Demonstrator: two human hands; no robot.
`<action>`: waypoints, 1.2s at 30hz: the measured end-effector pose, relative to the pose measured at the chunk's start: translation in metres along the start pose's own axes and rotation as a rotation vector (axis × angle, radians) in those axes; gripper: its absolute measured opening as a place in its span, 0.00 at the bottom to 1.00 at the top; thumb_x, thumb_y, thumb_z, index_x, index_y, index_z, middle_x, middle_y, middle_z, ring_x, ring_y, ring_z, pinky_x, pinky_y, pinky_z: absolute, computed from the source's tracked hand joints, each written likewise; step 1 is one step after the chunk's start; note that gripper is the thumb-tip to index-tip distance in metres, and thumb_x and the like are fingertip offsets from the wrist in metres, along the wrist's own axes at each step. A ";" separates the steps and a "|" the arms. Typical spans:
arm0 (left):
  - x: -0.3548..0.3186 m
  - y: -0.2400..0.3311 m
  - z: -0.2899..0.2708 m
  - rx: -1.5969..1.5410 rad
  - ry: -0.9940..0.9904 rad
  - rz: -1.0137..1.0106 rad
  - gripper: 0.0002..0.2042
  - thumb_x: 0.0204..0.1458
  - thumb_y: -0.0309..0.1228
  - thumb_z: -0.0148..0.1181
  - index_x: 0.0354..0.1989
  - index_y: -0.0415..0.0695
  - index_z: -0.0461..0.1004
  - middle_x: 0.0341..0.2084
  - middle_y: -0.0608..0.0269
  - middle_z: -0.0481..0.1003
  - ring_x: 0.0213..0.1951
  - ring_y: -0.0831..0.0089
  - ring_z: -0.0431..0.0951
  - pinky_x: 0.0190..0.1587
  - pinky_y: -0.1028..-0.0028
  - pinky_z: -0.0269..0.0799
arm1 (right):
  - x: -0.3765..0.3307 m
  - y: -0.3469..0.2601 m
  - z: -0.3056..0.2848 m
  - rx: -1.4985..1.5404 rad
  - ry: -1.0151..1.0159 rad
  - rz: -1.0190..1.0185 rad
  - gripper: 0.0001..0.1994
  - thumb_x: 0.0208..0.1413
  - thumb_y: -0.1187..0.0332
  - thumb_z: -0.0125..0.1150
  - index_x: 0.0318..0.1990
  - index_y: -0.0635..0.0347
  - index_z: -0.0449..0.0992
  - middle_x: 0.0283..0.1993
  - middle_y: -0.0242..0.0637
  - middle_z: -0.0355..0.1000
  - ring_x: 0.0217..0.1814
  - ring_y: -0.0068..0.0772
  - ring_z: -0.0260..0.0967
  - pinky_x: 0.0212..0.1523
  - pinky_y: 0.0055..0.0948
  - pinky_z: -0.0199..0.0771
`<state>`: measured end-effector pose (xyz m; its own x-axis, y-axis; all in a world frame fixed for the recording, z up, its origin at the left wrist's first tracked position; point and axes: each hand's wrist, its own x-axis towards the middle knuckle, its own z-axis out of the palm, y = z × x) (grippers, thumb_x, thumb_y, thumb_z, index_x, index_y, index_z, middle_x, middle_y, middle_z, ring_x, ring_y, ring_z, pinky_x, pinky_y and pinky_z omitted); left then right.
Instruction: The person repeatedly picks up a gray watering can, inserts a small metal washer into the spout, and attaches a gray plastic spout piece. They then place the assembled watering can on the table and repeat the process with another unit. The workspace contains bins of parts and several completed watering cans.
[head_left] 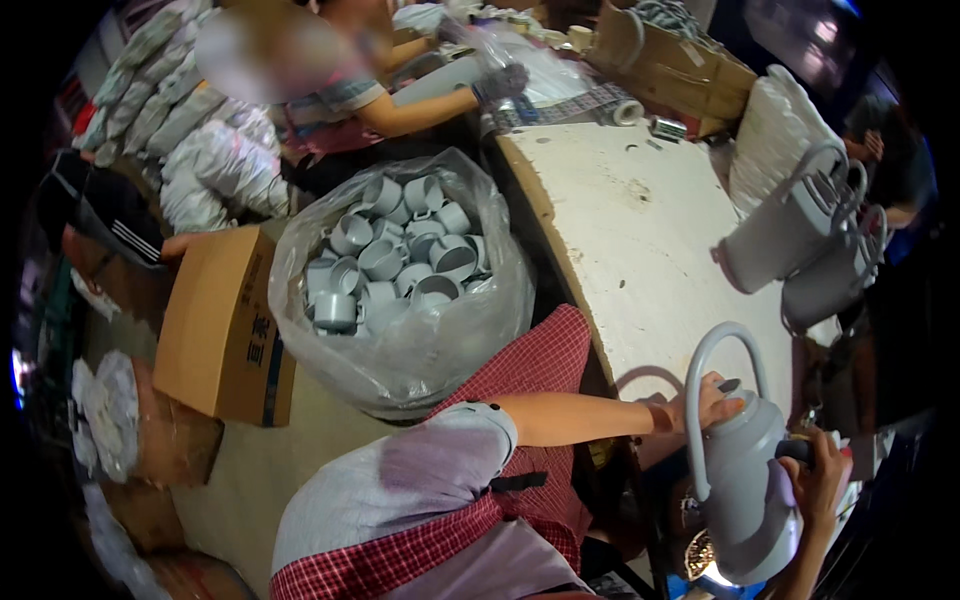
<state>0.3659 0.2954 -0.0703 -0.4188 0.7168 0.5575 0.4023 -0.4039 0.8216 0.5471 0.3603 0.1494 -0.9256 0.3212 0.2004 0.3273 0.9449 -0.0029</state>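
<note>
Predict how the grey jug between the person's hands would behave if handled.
The jug would probably stay stiff: its walls show no sag. Its smooth surface might feel slippery. Taller than wide, with a high arched handle, it may tip if pushed.

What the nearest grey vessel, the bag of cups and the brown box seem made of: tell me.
Nearest grey vessel: probably plastic, satin; smooth moulded curves. Bag: apparently thin plastic film, glossy; crinkled, translucent. Brown box: likely cardboard, matte; flat tan panels.

Large dark printed characters [258, 342] on one side of the brown cardboard carton [205, 320]
</note>
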 end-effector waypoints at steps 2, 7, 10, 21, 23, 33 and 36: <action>0.009 0.005 -0.022 -0.020 -0.005 -0.063 0.31 0.60 0.52 0.45 0.20 0.33 0.73 0.16 0.46 0.69 0.27 0.55 0.69 0.37 0.58 0.67 | -0.012 -0.021 -0.001 -0.377 0.292 0.015 0.23 0.46 0.58 0.68 0.46 0.63 0.74 0.32 0.49 0.73 0.36 0.48 0.73 0.37 0.38 0.71; -0.006 0.023 -0.156 -0.041 0.336 -0.158 0.25 0.58 0.47 0.52 0.19 0.36 0.73 0.16 0.61 0.68 0.31 0.74 0.69 0.33 0.69 0.67 | -0.089 -0.072 0.054 0.077 0.354 0.215 0.18 0.49 0.60 0.64 0.45 0.61 0.75 0.35 0.49 0.73 0.39 0.49 0.73 0.39 0.39 0.71; -0.012 0.041 -0.211 -0.098 0.431 -0.171 0.28 0.58 0.54 0.48 0.24 0.37 0.73 0.18 0.75 0.65 0.23 0.84 0.63 0.27 0.79 0.62 | -0.125 -0.063 0.106 0.118 0.167 0.338 0.16 0.51 0.61 0.62 0.45 0.60 0.76 0.37 0.49 0.74 0.40 0.50 0.72 0.41 0.40 0.71; -0.062 0.039 -0.252 -0.137 0.577 -0.459 0.26 0.59 0.51 0.47 0.42 0.35 0.75 0.32 0.60 0.76 0.33 0.73 0.74 0.39 0.73 0.72 | -0.261 0.027 0.169 0.337 0.223 0.938 0.14 0.54 0.78 0.53 0.48 0.66 0.75 0.44 0.49 0.74 0.45 0.44 0.73 0.44 0.33 0.73; -0.067 0.032 -0.267 -0.155 0.580 -0.456 0.26 0.59 0.51 0.46 0.44 0.36 0.74 0.35 0.59 0.75 0.35 0.71 0.74 0.41 0.71 0.71 | -0.283 0.015 0.172 0.169 0.103 1.041 0.11 0.55 0.74 0.49 0.43 0.60 0.76 0.34 0.45 0.71 0.37 0.41 0.70 0.37 0.35 0.69; -0.116 0.034 -0.265 -0.291 0.731 -0.417 0.25 0.62 0.49 0.41 0.54 0.39 0.67 0.48 0.56 0.70 0.47 0.64 0.72 0.51 0.64 0.68 | -0.202 -0.048 0.081 0.704 0.624 0.839 0.06 0.58 0.74 0.55 0.38 0.67 0.76 0.32 0.37 0.77 0.31 0.26 0.76 0.36 0.23 0.75; -0.120 0.042 -0.257 -0.322 0.753 -0.393 0.25 0.62 0.49 0.39 0.57 0.40 0.65 0.52 0.55 0.69 0.51 0.61 0.71 0.55 0.62 0.67 | -0.125 -0.039 0.064 0.743 0.569 0.660 0.06 0.57 0.75 0.57 0.40 0.69 0.75 0.33 0.39 0.76 0.34 0.27 0.77 0.37 0.22 0.76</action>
<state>0.2242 0.0465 -0.0725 -0.9445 0.3214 0.0673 -0.0820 -0.4291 0.8995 0.6382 0.2876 0.0613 -0.3328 0.8723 0.3583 0.3494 0.4670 -0.8123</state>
